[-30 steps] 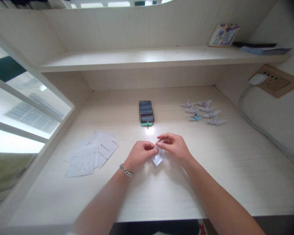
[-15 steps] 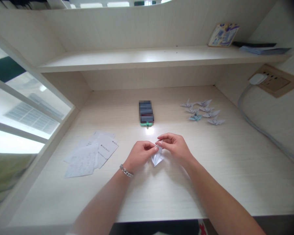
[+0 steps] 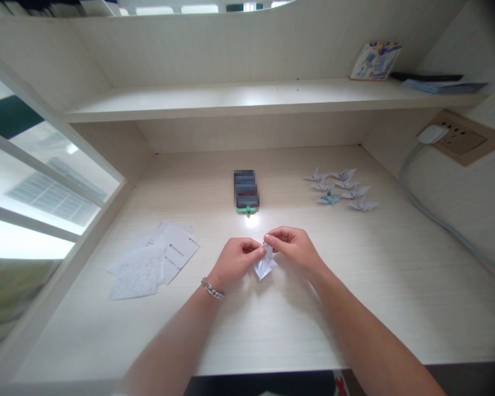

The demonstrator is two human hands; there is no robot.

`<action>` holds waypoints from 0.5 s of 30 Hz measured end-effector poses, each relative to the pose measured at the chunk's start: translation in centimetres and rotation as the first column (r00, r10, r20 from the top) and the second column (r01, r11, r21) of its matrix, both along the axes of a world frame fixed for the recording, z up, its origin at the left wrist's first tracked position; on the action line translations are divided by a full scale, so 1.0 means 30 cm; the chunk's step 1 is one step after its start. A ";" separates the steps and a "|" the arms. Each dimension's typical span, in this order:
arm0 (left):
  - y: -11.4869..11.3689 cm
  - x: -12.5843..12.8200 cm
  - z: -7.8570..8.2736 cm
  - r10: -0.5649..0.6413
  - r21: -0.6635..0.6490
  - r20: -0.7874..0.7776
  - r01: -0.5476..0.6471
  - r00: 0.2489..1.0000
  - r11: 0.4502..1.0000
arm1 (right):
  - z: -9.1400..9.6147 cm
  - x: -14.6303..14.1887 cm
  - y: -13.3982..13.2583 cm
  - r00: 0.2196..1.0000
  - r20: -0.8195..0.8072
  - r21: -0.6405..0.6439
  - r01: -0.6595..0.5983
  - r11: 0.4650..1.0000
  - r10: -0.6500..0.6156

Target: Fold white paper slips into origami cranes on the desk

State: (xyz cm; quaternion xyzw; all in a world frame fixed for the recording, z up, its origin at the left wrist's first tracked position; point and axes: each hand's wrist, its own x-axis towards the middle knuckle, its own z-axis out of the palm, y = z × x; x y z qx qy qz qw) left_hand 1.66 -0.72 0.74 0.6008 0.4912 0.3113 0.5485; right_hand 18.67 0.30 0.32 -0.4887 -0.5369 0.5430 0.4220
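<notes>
A small folded white paper (image 3: pixel 264 267) hangs point-down between my hands, above the middle of the desk. My left hand (image 3: pixel 240 257) pinches its left side between thumb and fingers; a chain bracelet circles that wrist. At the paper's upper tip, my right hand (image 3: pixel 292 245) has thumb and forefinger closed together. The fingers partly hide the top folds. Several folded paper cranes (image 3: pixel 357 193) stand in a group at the back right, mostly white. One crane (image 3: pixel 329 198) is light blue. To the left lie loose, overlapping paper sheets (image 3: pixel 136 272) with writing on them.
A phone (image 3: pixel 246 190) with a green edge lies behind my hands. A grey cable (image 3: pixel 429 212) runs from a plug in the wall socket (image 3: pixel 470 137) along the right side. Overhead, a shelf (image 3: pixel 231 99) carries a small box (image 3: pixel 375 60) and flat booklets (image 3: pixel 443 87).
My right thumb and fingers have shifted slightly at the paper's upper tip. My left hand keeps the same hold, and the other things stay where they were.
</notes>
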 end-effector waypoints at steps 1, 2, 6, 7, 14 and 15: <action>0.000 0.000 -0.001 -0.003 0.001 -0.004 0.003 1.000 1.000 | -0.001 0.001 0.000 1.000 0.030 0.006 -0.008 1.000 0.008; 0.000 -0.001 -0.001 -0.006 0.003 -0.007 0.006 1.000 1.000 | -0.001 0.002 -0.001 0.999 0.048 0.005 -0.013 1.000 0.013; -0.001 -0.002 -0.004 -0.016 0.000 -0.011 0.016 1.000 1.000 | 0.004 0.004 -0.003 0.998 0.056 -0.018 -0.013 1.000 0.014; -0.001 -0.002 -0.004 -0.018 -0.002 -0.010 0.018 1.000 1.000 | 0.005 0.004 -0.003 0.998 0.056 -0.022 -0.013 1.000 0.014; -0.001 -0.004 -0.005 -0.034 0.002 -0.026 0.035 0.999 0.999 | 0.007 0.007 -0.003 0.998 0.063 -0.022 -0.023 0.999 0.025; -0.001 -0.004 -0.007 -0.037 0.003 -0.033 0.037 0.999 0.999 | 0.007 0.008 -0.002 0.998 0.064 -0.019 -0.024 1.000 0.025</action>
